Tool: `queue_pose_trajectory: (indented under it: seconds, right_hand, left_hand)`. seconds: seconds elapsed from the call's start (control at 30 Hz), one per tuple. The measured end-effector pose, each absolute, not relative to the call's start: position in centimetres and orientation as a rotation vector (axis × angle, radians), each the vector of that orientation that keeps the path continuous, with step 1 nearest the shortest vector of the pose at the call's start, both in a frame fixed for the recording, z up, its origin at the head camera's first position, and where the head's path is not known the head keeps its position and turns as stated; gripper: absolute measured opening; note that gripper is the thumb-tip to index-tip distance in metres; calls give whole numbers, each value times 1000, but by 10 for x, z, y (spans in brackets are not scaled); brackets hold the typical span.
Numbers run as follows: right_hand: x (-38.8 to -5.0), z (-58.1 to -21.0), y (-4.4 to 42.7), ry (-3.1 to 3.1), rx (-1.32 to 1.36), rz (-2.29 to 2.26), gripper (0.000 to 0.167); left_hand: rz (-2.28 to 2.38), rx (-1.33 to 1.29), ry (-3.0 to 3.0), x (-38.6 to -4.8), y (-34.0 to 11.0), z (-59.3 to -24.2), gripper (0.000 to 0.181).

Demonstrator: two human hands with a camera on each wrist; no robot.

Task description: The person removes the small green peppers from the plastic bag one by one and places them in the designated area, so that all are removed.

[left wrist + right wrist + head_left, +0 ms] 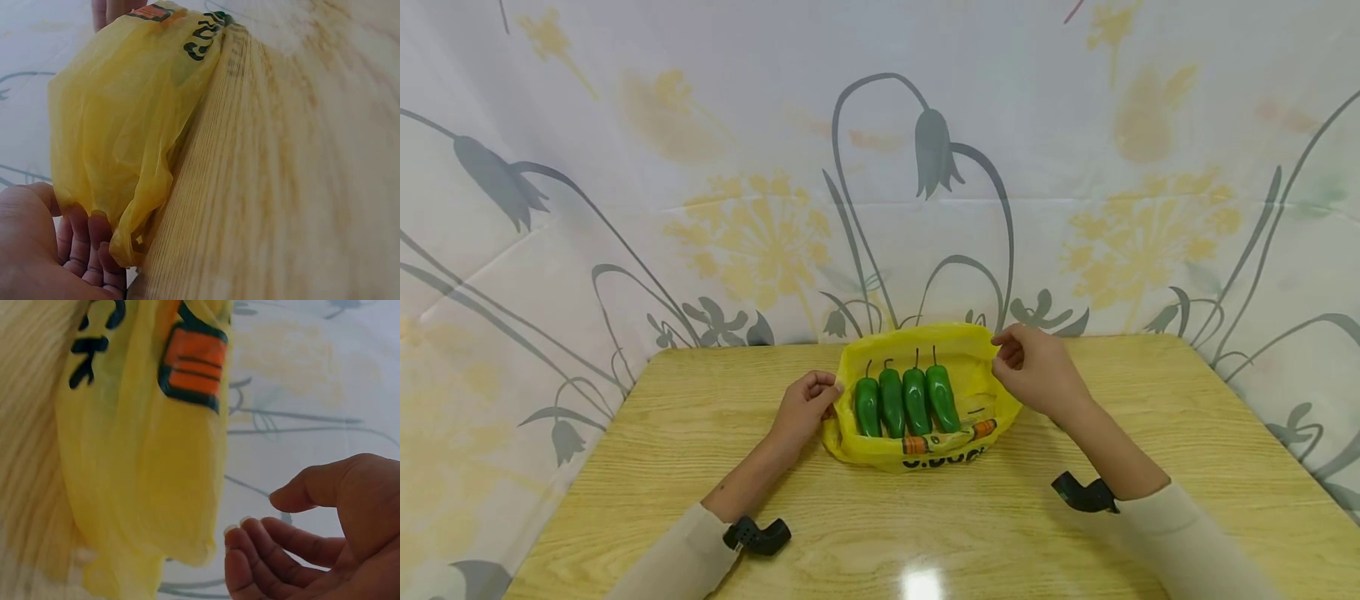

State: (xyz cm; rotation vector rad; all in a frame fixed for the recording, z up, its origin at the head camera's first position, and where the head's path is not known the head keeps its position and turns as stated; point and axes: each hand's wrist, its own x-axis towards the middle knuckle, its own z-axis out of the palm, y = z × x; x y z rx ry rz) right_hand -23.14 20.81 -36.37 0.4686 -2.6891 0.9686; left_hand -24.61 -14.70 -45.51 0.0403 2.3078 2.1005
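Observation:
A yellow plastic bag (865, 452) lies on the table with its mouth spread wide. Inside it, several green peppers (891, 403) with thin dark stems lie side by side toward the left. My left hand (802, 408) pinches the bag's left edge between thumb and fingers; in the left wrist view the thumb tip is hidden behind the plastic. Beside the bag's right rim is my right hand (1041, 371). The right wrist view shows this hand's fingers (256, 550) loosely bent, thumb apart from them, with a gap to the bag (175, 475).
The wooden table (880, 533) reaches back to a white cloth (880, 167) printed with grey and yellow flowers, which hangs behind and at both sides. A black wrist device (758, 536) sits on the left sleeve and another black device (1084, 492) on the right.

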Motion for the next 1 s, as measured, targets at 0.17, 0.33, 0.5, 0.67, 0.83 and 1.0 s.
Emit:
queue_pose_trajectory:
  seconds: [0.17,0.33,0.5,0.67,0.83,1.0]
  right_hand:
    - [-233,-377,193,-2639,576,989,30]
    - [-234,-389,178,-2675,641,978,38]
    - [-234,-395,167,-2735,677,943,44]
    - [-235,-397,162,-2814,673,938,47]
    - [-238,-401,157,-2843,679,891,49]
    - [-238,-403,154,-2884,677,824,52]
  left_hand:
    - [2107,48,2307,-246,-146,-455,15]
    - [2112,50,2301,-245,-146,-455,14]
    - [2105,55,2308,-245,-147,-455,16]
    - [2104,65,2309,-245,-147,-456,15]
    - [2121,64,2298,-245,-147,-457,14]
    - [2126,59,2289,-245,-146,-455,14]
